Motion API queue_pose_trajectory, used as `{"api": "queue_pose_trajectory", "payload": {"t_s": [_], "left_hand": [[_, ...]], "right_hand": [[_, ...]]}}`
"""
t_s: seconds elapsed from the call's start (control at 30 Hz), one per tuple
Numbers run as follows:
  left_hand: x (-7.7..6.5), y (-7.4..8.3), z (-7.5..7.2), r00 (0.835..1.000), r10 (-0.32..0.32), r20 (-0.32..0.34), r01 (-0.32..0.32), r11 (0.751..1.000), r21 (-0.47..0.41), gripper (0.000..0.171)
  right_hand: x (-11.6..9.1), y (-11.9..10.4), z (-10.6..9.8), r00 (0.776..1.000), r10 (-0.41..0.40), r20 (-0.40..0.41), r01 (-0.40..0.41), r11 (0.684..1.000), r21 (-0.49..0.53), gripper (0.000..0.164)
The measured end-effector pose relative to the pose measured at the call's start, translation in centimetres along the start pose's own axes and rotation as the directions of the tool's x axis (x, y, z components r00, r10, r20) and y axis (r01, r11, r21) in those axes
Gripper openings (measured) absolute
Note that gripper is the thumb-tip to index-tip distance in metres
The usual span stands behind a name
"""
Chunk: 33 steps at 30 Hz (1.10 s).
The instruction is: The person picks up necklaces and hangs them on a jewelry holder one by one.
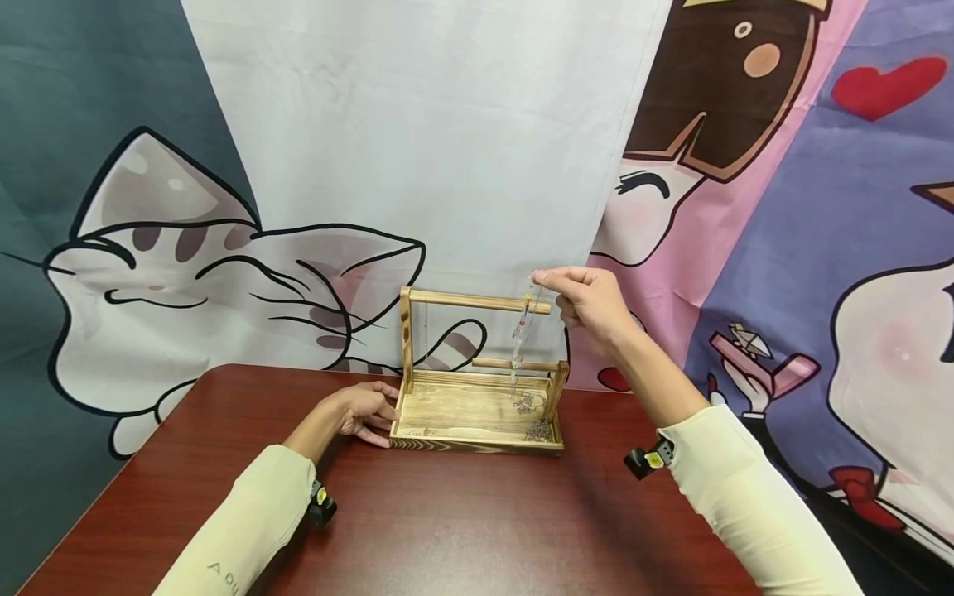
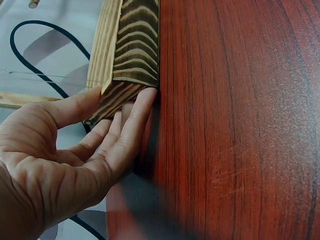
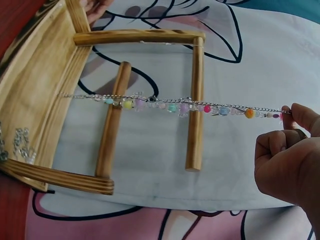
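A wooden jewelry stand (image 1: 455, 406) has a tray base, a tall upper bar and a lower bar. At the tray's left end, my left hand (image 1: 365, 412) grips the wood, thumb at the rim and fingers (image 2: 132, 125) against the end face. My right hand (image 1: 594, 302) is raised above the upper bar's free end. Between its thumb and index finger it pinches one end of a beaded necklace (image 3: 172, 106), with colorful beads and a silver chain. The necklace hangs past both bars toward the tray in the head view.
Silver chains (image 1: 538, 430) lie in the tray's right end. A thin strand (image 1: 426, 331) hangs from the upper bar (image 1: 477, 300) near its post. The stand sits on a reddish wooden table (image 1: 462, 513), close before a cartoon-printed cloth (image 1: 447, 165).
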<state>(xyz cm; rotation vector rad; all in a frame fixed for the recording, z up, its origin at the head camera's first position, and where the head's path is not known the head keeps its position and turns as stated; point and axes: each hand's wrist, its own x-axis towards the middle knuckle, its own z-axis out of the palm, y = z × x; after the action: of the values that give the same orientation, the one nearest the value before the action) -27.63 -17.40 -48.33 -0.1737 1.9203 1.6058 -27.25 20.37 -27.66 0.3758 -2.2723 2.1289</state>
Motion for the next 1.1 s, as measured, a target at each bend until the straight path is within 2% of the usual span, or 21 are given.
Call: {"api": "queue_pose_trajectory", "payload": {"t_s": [0.23,0.5,0.73,1.1], "left_hand": [[0.0,0.1,0.0,1.000,-0.002,-0.001,0.002,1.000,0.009,0.063],[-0.1,0.2,0.0,1.000,-0.001,-0.001,0.001,1.000,0.014,0.063],[-0.1,0.1,0.0,1.000,0.000,0.000,0.000,1.000,0.015,0.062],[-0.1,-0.1,0.0,1.000,0.002,-0.004,-0.002,1.000,0.008,0.060]], "right_hand": [[0.2,-1.2,-1.0,1.000,-0.024,-0.019,0.025,0.998,0.051,0.021],[0.5,-2.6,-2.1,0.996,-0.058,-0.066,0.063,0.996,0.068,0.019],[0.8,-3.2,-2.7,0.987,-0.087,-0.135,0.098,0.992,0.080,0.018],[2.1,-3.5,-3.5,0.981,-0.084,-0.174,0.111,0.983,0.148,0.019]]}}
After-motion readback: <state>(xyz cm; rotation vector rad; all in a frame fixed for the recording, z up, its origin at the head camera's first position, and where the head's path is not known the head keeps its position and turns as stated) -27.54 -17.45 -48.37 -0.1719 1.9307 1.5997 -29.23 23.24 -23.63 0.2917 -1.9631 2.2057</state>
